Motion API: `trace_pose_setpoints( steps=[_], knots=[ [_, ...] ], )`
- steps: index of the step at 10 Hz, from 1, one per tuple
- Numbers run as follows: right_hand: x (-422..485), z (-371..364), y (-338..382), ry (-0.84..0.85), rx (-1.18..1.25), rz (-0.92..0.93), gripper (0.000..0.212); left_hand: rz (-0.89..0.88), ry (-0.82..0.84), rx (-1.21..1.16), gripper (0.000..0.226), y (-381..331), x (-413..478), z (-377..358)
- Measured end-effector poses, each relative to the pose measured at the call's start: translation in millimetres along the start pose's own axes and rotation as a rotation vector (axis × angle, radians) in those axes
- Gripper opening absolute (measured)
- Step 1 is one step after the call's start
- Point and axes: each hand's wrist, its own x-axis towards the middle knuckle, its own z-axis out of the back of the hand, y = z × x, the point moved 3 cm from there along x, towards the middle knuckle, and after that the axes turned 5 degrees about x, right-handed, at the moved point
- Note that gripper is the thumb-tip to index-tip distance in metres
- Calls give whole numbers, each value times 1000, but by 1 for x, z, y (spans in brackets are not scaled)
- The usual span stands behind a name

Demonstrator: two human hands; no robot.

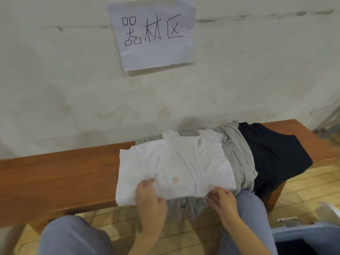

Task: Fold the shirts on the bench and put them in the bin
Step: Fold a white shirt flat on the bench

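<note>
A two-handed grip is closed on the white shirt's point(173, 172) near hem, left hand point(150, 197) and right hand point(223, 200) pinching cloth, apparently for a fold. It is spread on the desk point(60, 173) over grey point(237, 153) and dark shirts point(272, 155); the bin point(303, 234) is kept near the right knee.

We read "器材区", handwritten in black, on the paper sign point(152, 34) on the wall; the white shirt's point(173, 168) small red label point(175, 180) stays illegible to us.
</note>
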Motion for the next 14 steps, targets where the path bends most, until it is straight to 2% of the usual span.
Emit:
trace_pose_setpoints(
  steps=[1, 2, 3, 4, 5, 6, 7, 8, 9, 10, 11, 12, 13, 14],
  knots=[
    [0, -5, 3, 35, 282, -174, 8, -446, 184, 229, 76, -44, -2, -31],
    [-4, -7, 3, 5, 457, -262, 10, -649, 343, 449, 93, -79, -4, -60],
    [-5, -8, 4, 35, 535, -335, 10, -767, 409, 555, 88, -96, -7, -84],
    [1, -3, 7, 74, 513, -346, 10, -721, 451, 602, 87, -97, -6, -98],
    [6, 4, 14, 170, 564, -290, 17, -681, 401, 492, 50, -103, -3, -99],
    [7, -6, 14, 392, 634, -310, 50, -572, 396, 244, 89, -116, 6, -83],
    [17, -26, 10, 480, 632, -442, 75, -492, 490, 78, 106, -125, 11, -71],
    [16, -50, 24, 604, 730, -557, 44, -463, 380, 17, 108, -122, 15, -69],
    [21, -59, 42, 531, 753, -304, 20, -534, 414, 43, 108, -119, 16, -71],
    [28, -29, 56, -41, 669, 48, 76, -678, 549, 138, 88, -120, 7, -70],
    [24, -37, 69, 1168, 1239, -469, 39, -651, 605, 87, 69, -109, 8, -78],
    [11, -46, 75, 763, 862, -365, 89, -301, 702, -375, 74, -97, 18, -75],
    [2, -31, 62, 626, 700, -280, 88, -160, 715, -475, 47, -92, 26, -65],
    [15, -17, 52, 489, 514, -240, 112, -208, 681, -387, 48, -95, 29, -64]
  ],
)
